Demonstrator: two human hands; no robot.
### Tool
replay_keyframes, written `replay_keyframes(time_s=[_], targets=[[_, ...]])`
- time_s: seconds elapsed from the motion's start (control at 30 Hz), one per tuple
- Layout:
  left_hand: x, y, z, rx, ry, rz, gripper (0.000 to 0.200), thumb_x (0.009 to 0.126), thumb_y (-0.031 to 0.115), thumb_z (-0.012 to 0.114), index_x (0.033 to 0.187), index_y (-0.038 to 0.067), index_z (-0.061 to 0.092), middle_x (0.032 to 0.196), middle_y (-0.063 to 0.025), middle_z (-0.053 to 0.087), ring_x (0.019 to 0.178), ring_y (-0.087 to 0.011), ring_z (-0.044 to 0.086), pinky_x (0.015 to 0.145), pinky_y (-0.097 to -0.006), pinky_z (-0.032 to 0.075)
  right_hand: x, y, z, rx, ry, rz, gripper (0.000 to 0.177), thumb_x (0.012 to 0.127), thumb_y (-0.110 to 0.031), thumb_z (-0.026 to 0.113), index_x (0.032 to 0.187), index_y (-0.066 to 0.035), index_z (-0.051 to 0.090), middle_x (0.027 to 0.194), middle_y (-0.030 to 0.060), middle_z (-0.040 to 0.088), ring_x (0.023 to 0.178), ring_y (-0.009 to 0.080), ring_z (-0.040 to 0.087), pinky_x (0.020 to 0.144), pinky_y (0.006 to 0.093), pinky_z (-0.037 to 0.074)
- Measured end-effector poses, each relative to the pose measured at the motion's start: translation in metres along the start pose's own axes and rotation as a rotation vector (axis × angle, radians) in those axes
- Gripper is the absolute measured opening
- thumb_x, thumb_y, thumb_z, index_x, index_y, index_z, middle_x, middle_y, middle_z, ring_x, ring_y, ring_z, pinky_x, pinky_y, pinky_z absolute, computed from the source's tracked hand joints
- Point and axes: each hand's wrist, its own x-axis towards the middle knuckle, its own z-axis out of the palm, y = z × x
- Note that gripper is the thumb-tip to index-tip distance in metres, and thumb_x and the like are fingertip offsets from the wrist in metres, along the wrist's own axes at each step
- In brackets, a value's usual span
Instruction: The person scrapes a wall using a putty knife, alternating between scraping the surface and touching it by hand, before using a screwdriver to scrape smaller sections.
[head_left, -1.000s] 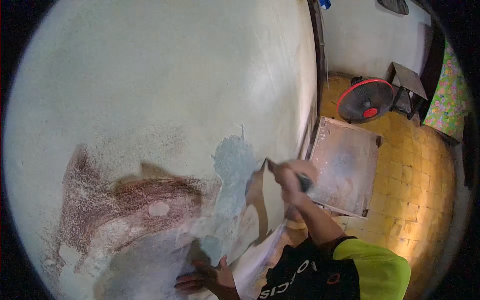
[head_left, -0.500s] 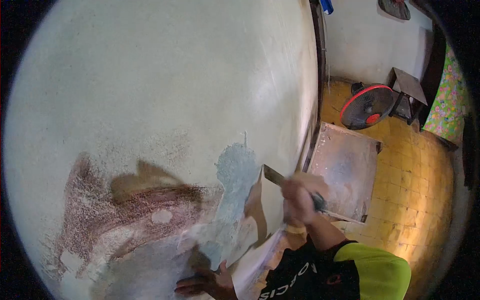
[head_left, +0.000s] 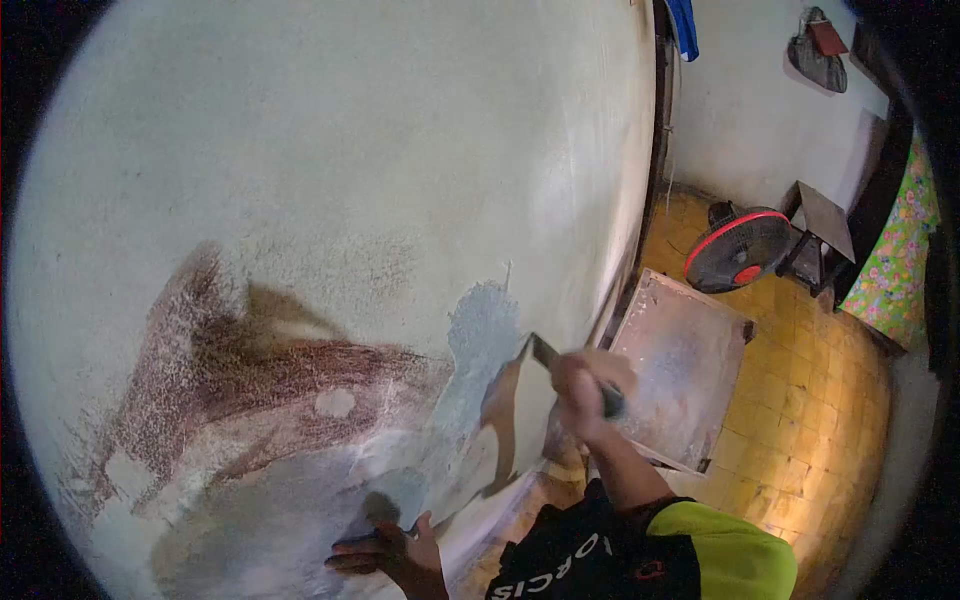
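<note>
- Right hand (head_left: pixel 585 385): closed in a full fist round the dark handle of the scraper (head_left: pixel 545 352). The hand is motion-blurred, so I cannot tell the finger placement any closer.
- Scraper: its blade tip touches the wall (head_left: pixel 350 150) at the right edge of the blue-grey patch (head_left: pixel 485 320), just beside a tan strip where the coat is off.
- Left hand (head_left: pixel 385 550): holding nothing, spread flat on the wall low down and well apart from the blade.
- Surface: the brown scraped area (head_left: pixel 270 370) lies to the left of the patch, with pale remnants inside it.
- Recommendation: lay the blade at a shallow angle to the wall. In my judgement a steep edge will gouge the plaster rather than lift the coat.
- Recommendation: work from an edge that is already loose, such as the tan strip, and push away from your body.
- Recommendation: leave the bracing hand below and to the left, out of the blade's line. A slip downward is the main risk here.
- Surroundings: a dusty board (head_left: pixel 680 380) leans near the foot of the wall, with a red-rimmed fan (head_left: pixel 735 250) beyond it on the yellow tiled floor (head_left: pixel 800 400). Mind your footing.
</note>
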Motion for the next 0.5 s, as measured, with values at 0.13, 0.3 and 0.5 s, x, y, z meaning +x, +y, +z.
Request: replay_keyframes(time_s=[0.13,0.3,0.5], targets=[[-0.008,0.023,-0.011,0.121,0.132,0.023,0.082,0.082,0.044,0.07,0.141,-0.004,0.037,0.135,-0.0276,0.052,0.123,-0.0449,0.05,0.105,-0.0511,0.036,0.001,-0.022,-0.006,0.463,0.089,0.108,0.04,0.093,-0.021,0.056,0.056,-0.011,0.047,0.052,0.0015,0.045,0.046,0.0151,0.047,0.045,0.0294,0.037],[-0.004,0.032,-0.027,-0.128,-0.081,-0.122,0.094,0.077,0.04,0.079,0.144,-0.006,0.032,0.143,-0.031,0.041,0.134,-0.0445,0.038,0.112,-0.0504,0.028,0.01,-0.015,-0.003,0.266,-0.004,-0.001,0.042,0.092,-0.021,0.054,0.055,-0.005,0.047,0.051,0.0077,0.047,0.044,0.0214,0.05,0.045,0.0333,0.043],[0.002,0.027,-0.015,-0.13,-0.06,-0.121,0.099,0.073,0.037,0.084,0.144,-0.008,0.032,0.145,-0.0322,0.039,0.137,-0.0443,0.036,0.114,-0.0496,0.028,0.011,-0.036,-0.006,0.506,0.049,-0.108,0.033,0.089,-0.014,0.056,0.058,-0.004,0.049,0.055,0.0076,0.05,0.046,0.0196,0.051,0.045,0.0314,0.041]])
